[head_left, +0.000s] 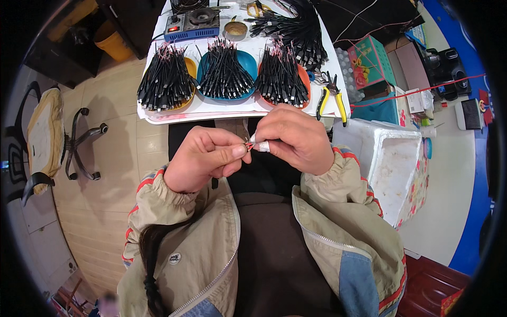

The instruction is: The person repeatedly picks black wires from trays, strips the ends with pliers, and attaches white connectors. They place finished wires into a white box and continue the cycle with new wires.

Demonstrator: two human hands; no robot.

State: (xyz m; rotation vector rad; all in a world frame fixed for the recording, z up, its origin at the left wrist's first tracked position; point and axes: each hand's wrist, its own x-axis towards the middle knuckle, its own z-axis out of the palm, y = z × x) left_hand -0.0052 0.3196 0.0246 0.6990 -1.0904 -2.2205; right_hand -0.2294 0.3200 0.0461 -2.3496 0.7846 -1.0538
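Note:
In front of my body, just off the table's near edge, my left hand [208,158] pinches a thin red wire end [249,146] between thumb and forefinger. My right hand [297,138] closes on the same spot from the other side, its thumb and finger wrapped in white tape at the tips. Most of what lies between the fingers is hidden. Beyond my hands, black cables with pinkish-red wire ends and metal plugs are heaped in a yellow bowl [191,67], a blue bowl [248,62] and an orange bowl [303,75].
Yellow-handled wire strippers [332,99] lie at the white table's [222,112] right edge. Behind the bowls stand a blue heating unit [191,33], a small round tin [235,31] and more black cables [303,29]. A white foam box [380,158] is at right, a wheeled chair [50,137] at left.

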